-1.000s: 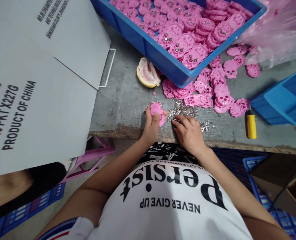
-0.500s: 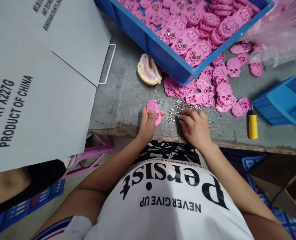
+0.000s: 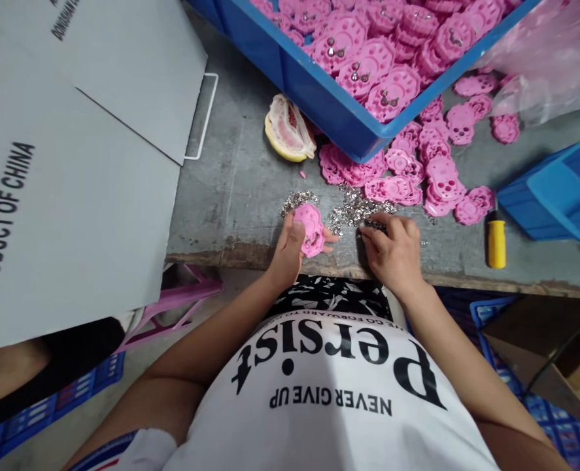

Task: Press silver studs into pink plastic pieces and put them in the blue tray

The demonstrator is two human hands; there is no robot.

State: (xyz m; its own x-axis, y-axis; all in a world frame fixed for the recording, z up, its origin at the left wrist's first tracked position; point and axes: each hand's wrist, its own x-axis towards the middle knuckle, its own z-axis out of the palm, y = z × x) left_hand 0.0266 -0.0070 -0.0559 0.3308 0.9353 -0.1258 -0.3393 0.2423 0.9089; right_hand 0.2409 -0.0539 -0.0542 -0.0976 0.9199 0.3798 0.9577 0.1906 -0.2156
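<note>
Now the left hand (image 3: 286, 254), centre frame, pinches a scalloped pink plastic disc (image 3: 311, 229); to its right, the right hand (image 3: 395, 252) bunches its fingers at small shiny metal pieces (image 3: 354, 207), grip unclear. Apparently the picking step, calling for one precise pinch.

A large pale carton (image 3: 59, 216) printed PRODUCT OF CHINA fills the left side, with part of a pink stool (image 3: 186, 297) below it. On the grey tabletop (image 3: 221, 216) lies a cut, yellow-rinded citrus fruit (image 3: 288, 131). At the right, a yellow-handled screwdriver (image 3: 496, 245) lies just beside a blue open-topped bin (image 3: 525, 212); a translucent plastic bag (image 3: 564, 85) lies crumpled beyond. A cardboard box (image 3: 525, 360) sits lower right.
</note>
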